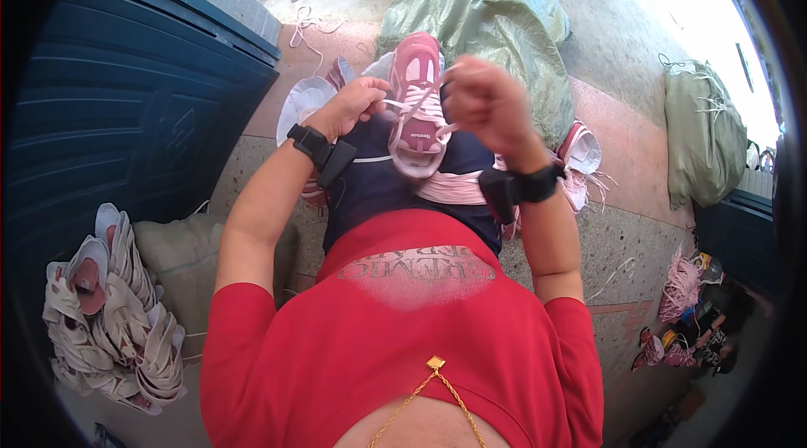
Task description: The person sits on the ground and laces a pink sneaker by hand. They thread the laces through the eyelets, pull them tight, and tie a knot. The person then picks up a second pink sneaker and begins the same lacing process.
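Note:
A pink and white sneaker (416,103) rests on my lap, toe pointing away from me. My left hand (353,105) pinches a white lace at the shoe's left side. Closed in a fist at the shoe's right side, my right hand (489,103) pulls a pale pink lace (445,130) taut. Both wrists carry black bands. A second pink shoe (450,187) lies across my lap under the first one.
A stack of pink and white sneakers (113,313) stands at my left beside a grey sack (181,255). More shoes (580,154) lie at my right. Green sacks (496,11) sit ahead and far right (704,137). A blue door (126,95) is on the left. Loose laces (681,288) pile at right.

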### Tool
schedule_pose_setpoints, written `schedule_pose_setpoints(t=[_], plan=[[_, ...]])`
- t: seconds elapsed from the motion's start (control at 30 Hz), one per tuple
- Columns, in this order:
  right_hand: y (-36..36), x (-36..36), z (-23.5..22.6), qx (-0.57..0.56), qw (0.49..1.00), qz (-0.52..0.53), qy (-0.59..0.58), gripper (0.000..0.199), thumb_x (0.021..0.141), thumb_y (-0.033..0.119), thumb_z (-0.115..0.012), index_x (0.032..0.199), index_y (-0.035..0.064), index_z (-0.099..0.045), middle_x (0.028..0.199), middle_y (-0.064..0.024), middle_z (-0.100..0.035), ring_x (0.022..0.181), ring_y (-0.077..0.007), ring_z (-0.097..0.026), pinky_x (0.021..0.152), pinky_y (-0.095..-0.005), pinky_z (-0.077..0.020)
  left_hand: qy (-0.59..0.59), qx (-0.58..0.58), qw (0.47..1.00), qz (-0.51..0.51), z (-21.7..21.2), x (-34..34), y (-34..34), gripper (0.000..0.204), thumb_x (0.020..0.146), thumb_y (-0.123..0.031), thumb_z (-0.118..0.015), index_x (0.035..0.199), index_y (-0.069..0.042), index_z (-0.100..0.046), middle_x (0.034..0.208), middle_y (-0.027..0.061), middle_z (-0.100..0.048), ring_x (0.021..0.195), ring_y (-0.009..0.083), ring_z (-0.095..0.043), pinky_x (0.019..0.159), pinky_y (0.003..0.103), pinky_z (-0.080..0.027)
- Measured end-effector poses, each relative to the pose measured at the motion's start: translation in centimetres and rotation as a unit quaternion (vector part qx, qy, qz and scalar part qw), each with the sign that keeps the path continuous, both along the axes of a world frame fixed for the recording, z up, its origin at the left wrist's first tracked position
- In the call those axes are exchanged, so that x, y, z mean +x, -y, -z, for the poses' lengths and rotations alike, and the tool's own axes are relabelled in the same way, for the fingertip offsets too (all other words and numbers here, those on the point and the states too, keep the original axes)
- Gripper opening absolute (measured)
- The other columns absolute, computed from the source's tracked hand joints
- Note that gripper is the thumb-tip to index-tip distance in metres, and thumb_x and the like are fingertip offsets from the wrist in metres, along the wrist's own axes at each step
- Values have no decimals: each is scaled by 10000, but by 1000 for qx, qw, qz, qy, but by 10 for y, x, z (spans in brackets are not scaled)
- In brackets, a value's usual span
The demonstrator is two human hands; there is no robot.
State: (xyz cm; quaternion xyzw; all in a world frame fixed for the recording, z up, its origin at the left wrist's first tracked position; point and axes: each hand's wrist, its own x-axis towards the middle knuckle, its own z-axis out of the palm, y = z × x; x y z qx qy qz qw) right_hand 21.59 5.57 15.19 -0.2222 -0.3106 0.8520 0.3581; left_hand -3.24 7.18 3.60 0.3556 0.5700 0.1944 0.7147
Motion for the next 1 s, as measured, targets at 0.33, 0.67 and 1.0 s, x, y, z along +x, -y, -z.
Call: schedule_pose_setpoints(t=[0.33, 0.67, 1.0], plan=[[-23, 22, -68, 153, 982, 106, -42, 207, 905, 173, -436, 730, 65, -454, 635, 10, -394, 556, -94, -372, 533, -233, -317, 118, 214, 885, 396, -57, 71, -27, 325, 883, -230, -598, 1112, 0, -614, 1025, 72, -647, 964, 137, -577, 889, 261, -421], [-10, 120, 82, 25, 878, 272, 393, 196, 930, 233, -491, 874, 57, -560, 664, -1, -533, 577, -122, -478, 584, -250, -435, 125, 11, 937, -326, -45, -110, -51, 226, 966, -311, -473, 943, -87, -487, 614, -26, -373, 513, 76, -338, 404, 204, -252], [48, 26, 156, 395, 692, 103, 595, 173, 855, 131, -518, 801, -13, -595, 831, -193, -613, 792, -380, -565, 726, -436, -456, -323, 367, 870, 68, -17, -59, 2, 371, 954, -374, -450, 913, -28, -577, 711, 69, -554, 655, 146, -528, 593, 289, -435]])
